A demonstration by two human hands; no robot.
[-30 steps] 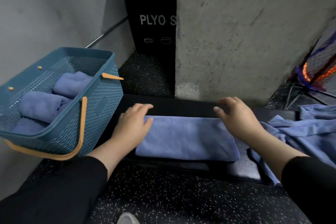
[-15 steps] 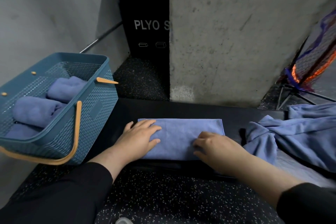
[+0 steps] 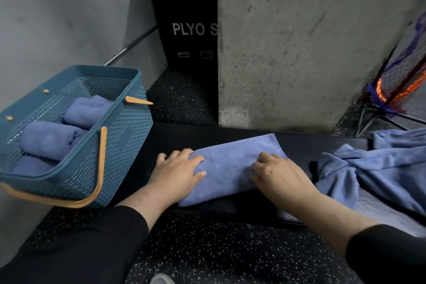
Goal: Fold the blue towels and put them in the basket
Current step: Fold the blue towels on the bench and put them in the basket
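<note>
The right hand [image 3: 280, 174] is hiding its curled fingertips in the folded blue cloth towel [image 3: 230, 168]; the left hand [image 3: 177, 172] is pressing flat on the black counter [image 3: 299, 143].

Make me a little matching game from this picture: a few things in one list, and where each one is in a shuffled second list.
Things:
1. folded towel
2. rolled towels
3. crumpled towels
4. basket

Places:
A. heaped at the right end of the bench
B. inside the basket
C. under both hands, left hand and right hand
D. at the left, beside the bench

Pairs: 1-C, 2-B, 3-A, 4-D
</note>
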